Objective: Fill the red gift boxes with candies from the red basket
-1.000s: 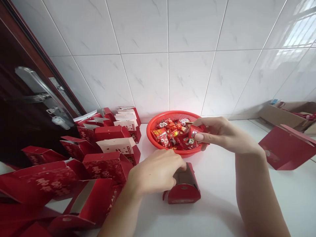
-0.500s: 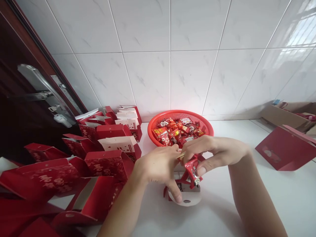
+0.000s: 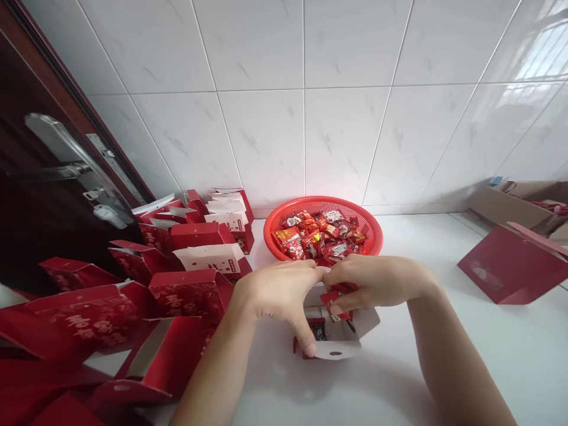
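Observation:
In the middle stands a small red-and-white gift box [image 3: 350, 350] with its flaps open. My left hand [image 3: 277, 296] spans it, thumb pressed on the near flap and fingers at the far side, gripping it. A dark wrapped piece [image 3: 318, 329] lies inside on the left. Between the thumb and fingers of my right hand [image 3: 377, 281] is a red candy packet [image 3: 333, 305], held in the box opening. Just behind both hands sits a red plastic basket [image 3: 271, 236] with many wrapped candies [image 3: 306, 234] in it.
Many red gift boxes [image 3: 190, 296] crowd the left side, several with open tops. At the right, a red box [image 3: 510, 266] lies tilted before a brown cardboard carton [image 3: 501, 204]. A tiled wall [image 3: 261, 136] rises behind; a dark door [image 3: 26, 195] is at left.
My right hand has lowered the red candy packet into the box opening. More of the box interior and its right flap now show. My left hand stays on the box.

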Available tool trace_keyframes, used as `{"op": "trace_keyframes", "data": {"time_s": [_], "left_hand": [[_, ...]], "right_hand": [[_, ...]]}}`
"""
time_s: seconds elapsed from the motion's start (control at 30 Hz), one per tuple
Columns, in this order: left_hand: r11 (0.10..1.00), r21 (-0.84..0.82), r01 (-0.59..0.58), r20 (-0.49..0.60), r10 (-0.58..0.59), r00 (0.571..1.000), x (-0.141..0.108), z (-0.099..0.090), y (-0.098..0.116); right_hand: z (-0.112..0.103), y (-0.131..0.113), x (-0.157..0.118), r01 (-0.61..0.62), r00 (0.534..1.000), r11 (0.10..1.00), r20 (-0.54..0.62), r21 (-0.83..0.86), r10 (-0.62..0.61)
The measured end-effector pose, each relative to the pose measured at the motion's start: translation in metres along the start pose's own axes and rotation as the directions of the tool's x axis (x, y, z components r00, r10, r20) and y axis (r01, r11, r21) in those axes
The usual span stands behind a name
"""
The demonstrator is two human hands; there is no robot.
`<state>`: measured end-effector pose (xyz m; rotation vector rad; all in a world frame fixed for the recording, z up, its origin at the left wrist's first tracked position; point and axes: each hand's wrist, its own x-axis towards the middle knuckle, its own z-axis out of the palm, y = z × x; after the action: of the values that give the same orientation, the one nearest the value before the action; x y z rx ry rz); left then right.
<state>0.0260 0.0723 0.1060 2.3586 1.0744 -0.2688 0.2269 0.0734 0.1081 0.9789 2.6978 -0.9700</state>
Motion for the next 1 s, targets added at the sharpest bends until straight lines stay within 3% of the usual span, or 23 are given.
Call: {"op": "trace_keyframes", "data": {"time_s": [0.07,0.3,0.77,1.0], "left_hand": [[1.0,-0.013,0.013,0.007,-0.013,1.0,-0.0016,-0.0019,0.0005],[1.0,-0.008,-0.012,0.015,0.012,1.0,-0.0013,-0.0019,0.0012],[1.0,0.01,0.006,0.025,-0.006,1.0,-0.0027,-0.0042,0.0018],[0.994,-0.039,-0.098,0.006,0.099,0.995,-0.002,-0.004,-0.0024]], "right_hand": [[0.0044,-0.0055,0.0045,-0.086,0.996,0.994,0.026,-0.067,0.088],[0.008,-0.0101,0.0109,-0.166,0.985,0.984,0.029,-0.06,0.168],[0.0071,-0.0108,0.0088,-0.173,0.985,0.98,0.012,-0.1,0.175],[0.0101,-0.0126,0.0111,-0.174,0.979,0.976,0.085,-0.129,0.186]]}}
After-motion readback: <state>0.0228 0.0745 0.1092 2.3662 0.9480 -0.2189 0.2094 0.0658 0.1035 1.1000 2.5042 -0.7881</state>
